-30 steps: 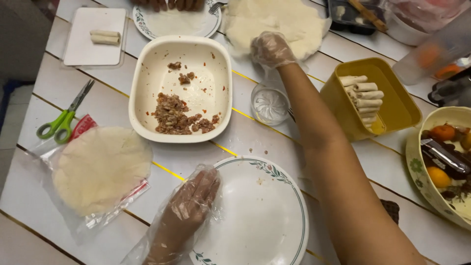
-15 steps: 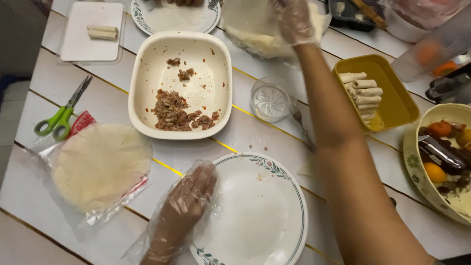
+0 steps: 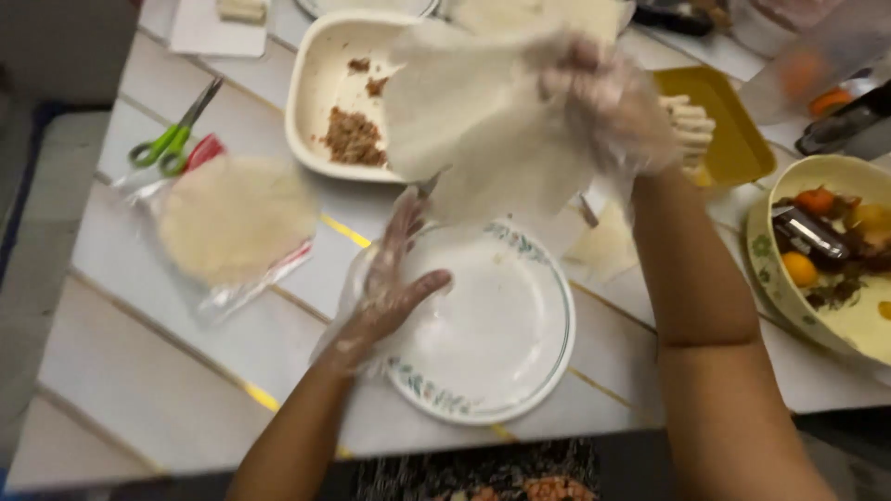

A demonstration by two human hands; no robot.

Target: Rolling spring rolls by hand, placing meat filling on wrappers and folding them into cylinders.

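Both my hands wear clear plastic gloves. My right hand (image 3: 608, 107) grips a thin pale wrapper sheet (image 3: 483, 116) and holds it in the air above the white plate (image 3: 520, 371) with a floral rim. My left hand (image 3: 394, 278) lies open on the plate's left edge, fingers spread, its fingertips close to the sheet's lower edge. Behind the hanging sheet stands a white square dish (image 3: 320, 93) with brown minced filling (image 3: 353, 139) in it, partly hidden.
A stack of round wrappers (image 3: 232, 218) on a plastic bag lies left, green-handled scissors (image 3: 172, 139) beyond it. A yellow tray (image 3: 729, 121) with rolled pieces (image 3: 691, 125) stands right, next to a bowl (image 3: 775, 269) of mixed food. The table's front edge is near.
My right hand has pulled a wrapper sheet off the far pile and carried it toward me, over the plate. My left hand stayed on the plate. The view has shifted closer.
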